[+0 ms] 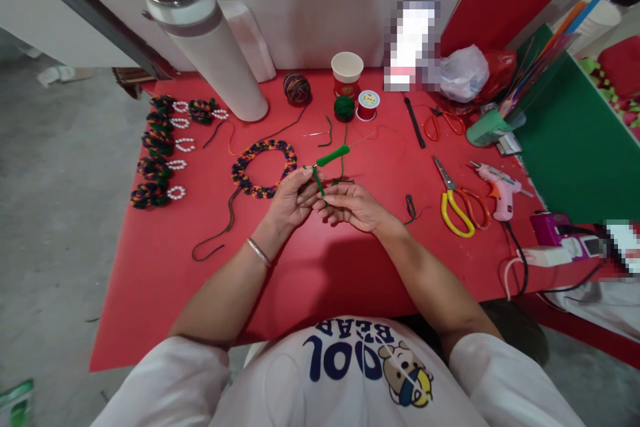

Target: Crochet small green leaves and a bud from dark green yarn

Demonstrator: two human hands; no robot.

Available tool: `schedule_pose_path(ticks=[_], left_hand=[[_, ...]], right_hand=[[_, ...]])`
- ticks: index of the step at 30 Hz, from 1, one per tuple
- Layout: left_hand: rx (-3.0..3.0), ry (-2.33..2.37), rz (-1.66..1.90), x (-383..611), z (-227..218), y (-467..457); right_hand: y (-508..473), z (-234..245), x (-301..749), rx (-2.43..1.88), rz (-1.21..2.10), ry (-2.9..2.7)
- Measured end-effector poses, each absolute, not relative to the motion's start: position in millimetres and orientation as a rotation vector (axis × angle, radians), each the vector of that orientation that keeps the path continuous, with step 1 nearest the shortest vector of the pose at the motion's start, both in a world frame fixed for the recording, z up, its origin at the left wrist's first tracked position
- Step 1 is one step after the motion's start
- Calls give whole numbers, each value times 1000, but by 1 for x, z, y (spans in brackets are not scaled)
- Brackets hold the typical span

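Green in colour, a yarn-wrapped rod (333,156) was held above the red table (350,280). Its lower end was pinched between the fingertips of the left hand (294,198) and the right hand (353,207), both closed on it. Its upper end projected up and to the right beyond the fingers. A multicoloured crocheted ring (263,169) lay just left of the left hand.

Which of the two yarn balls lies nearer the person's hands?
The plain dark green yarn ball, beside the red thread spool. The other, a multicoloured yarn ball, sits farther back, left of the paper cup.
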State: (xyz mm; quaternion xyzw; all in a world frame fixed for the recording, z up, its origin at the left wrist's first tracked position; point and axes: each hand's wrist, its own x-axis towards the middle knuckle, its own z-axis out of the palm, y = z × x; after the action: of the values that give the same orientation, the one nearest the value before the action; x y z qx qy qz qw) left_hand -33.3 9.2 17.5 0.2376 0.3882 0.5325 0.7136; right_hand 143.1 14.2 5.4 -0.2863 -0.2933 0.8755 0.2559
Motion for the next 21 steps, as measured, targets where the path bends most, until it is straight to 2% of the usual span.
schedule_pose_path(ticks=[21], left_hand=[[541,840,1168,-33,17,9]], right_hand=[[14,9,143,-782,2370,-810]])
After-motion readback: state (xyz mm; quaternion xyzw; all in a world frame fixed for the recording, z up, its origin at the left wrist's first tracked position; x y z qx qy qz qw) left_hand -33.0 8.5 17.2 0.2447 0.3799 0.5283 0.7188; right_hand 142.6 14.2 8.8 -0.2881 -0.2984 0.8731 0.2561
